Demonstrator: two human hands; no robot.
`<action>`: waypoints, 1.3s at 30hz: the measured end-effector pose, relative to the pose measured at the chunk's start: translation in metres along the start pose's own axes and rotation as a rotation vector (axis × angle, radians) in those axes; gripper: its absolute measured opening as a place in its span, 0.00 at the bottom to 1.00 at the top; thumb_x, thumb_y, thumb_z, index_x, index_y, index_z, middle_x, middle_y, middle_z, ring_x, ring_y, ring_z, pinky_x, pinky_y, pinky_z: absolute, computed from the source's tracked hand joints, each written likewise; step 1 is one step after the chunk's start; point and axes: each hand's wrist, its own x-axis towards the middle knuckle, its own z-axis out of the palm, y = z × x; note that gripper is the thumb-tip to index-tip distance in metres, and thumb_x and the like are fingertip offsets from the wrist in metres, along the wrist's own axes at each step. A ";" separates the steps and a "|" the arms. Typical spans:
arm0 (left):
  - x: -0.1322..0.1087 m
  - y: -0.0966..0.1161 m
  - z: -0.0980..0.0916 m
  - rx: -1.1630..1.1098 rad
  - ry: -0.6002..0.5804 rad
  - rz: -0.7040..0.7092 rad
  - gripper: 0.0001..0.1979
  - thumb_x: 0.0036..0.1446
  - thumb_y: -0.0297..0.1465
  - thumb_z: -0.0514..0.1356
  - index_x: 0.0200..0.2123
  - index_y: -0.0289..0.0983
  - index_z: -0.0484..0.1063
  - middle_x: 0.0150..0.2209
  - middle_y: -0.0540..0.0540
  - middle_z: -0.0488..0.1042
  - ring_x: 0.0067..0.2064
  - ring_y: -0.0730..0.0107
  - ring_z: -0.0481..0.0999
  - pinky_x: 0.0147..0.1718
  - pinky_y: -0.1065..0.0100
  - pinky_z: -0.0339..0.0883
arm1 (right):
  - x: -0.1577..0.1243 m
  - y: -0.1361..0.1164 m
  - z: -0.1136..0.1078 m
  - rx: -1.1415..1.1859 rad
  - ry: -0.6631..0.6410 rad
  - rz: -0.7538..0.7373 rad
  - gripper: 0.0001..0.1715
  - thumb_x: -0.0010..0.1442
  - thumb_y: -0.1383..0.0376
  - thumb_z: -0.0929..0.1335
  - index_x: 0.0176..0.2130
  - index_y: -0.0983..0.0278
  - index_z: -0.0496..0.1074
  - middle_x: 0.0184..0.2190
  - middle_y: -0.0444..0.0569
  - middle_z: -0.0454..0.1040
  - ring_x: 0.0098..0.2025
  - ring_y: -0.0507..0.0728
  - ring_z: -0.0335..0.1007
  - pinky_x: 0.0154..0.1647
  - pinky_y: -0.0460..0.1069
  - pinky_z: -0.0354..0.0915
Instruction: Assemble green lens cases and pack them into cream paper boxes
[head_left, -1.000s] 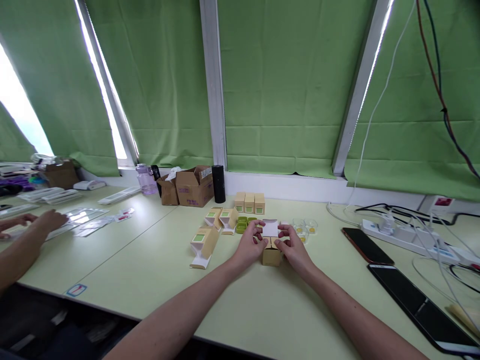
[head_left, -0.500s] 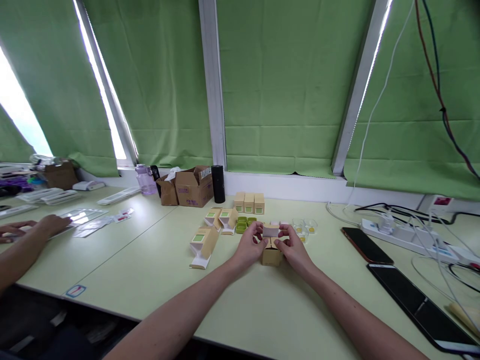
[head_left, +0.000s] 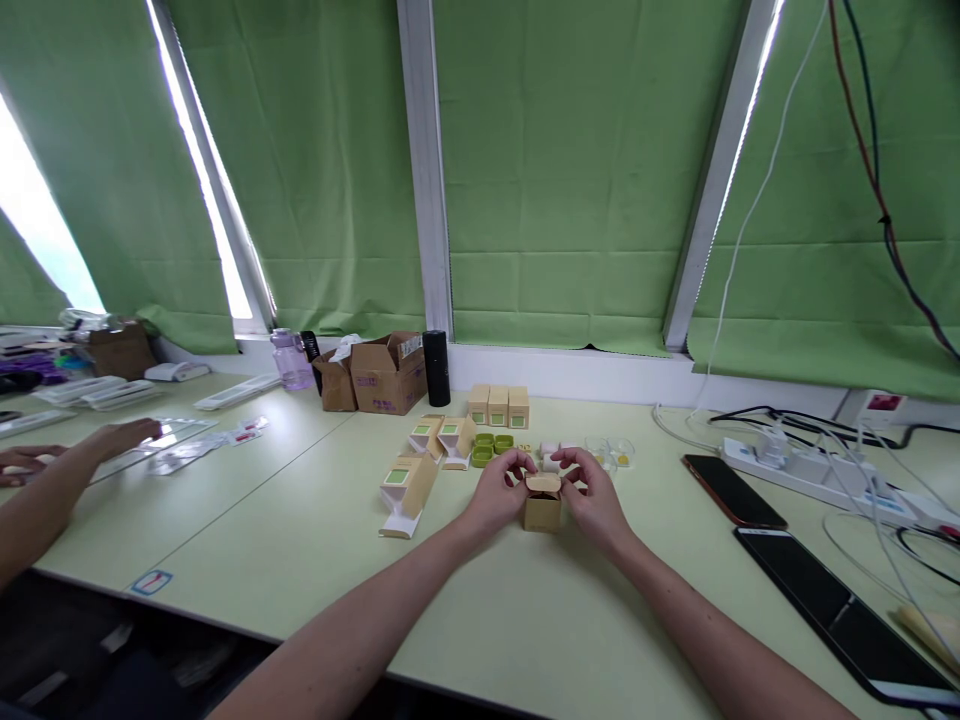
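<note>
Between my hands a small brown cardboard box (head_left: pixel 541 514) stands on the table, its lid flap (head_left: pixel 543 483) bent partway over the top. My left hand (head_left: pixel 501 492) pinches the flap's left side, and my right hand (head_left: pixel 590 492) has its fingers curled at the flap's right side. Just behind them are white-and-pink rolls (head_left: pixel 568 449), partly hidden by my fingers, and clear round dishes (head_left: pixel 619 451) with yellow contents. To the left lie green square cups (head_left: pixel 484 449) and several opened small boxes (head_left: pixel 409 484) with green labels.
Three closed small boxes (head_left: pixel 498 406) stand at the back near a black cylinder (head_left: pixel 436 368) and a larger carton (head_left: pixel 388 374). Phones (head_left: pixel 733 490) and a power strip (head_left: pixel 810 475) with cables lie to the right. A co-worker's hand (head_left: pixel 124 440) is at far left.
The lid flap of the small box has gone from standing upright to folding down toward the opening, with my fingers following it. The co-worker's hand at left has moved slightly right.
</note>
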 end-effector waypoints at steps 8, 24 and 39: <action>0.000 0.005 -0.001 -0.036 -0.001 -0.040 0.05 0.47 0.28 0.63 0.31 0.37 0.72 0.33 0.48 0.75 0.35 0.69 0.70 0.34 0.68 0.59 | -0.005 -0.013 -0.010 -0.126 -0.044 -0.260 0.04 0.63 0.62 0.67 0.38 0.59 0.72 0.36 0.49 0.70 0.34 0.57 0.67 0.30 0.50 0.63; -0.004 0.016 -0.007 -0.259 -0.043 -0.067 0.10 0.55 0.38 0.63 0.34 0.36 0.76 0.35 0.45 0.75 0.39 0.63 0.71 0.41 0.65 0.64 | -0.008 -0.015 -0.011 -0.332 -0.086 -0.372 0.02 0.61 0.66 0.66 0.35 0.57 0.69 0.33 0.49 0.71 0.34 0.59 0.66 0.33 0.53 0.62; -0.006 0.018 -0.007 -0.162 -0.068 -0.022 0.09 0.52 0.35 0.64 0.36 0.37 0.74 0.39 0.44 0.76 0.41 0.63 0.72 0.40 0.66 0.63 | -0.009 -0.011 -0.011 -0.388 -0.100 -0.447 0.06 0.57 0.70 0.66 0.33 0.58 0.67 0.31 0.48 0.71 0.34 0.59 0.67 0.31 0.51 0.59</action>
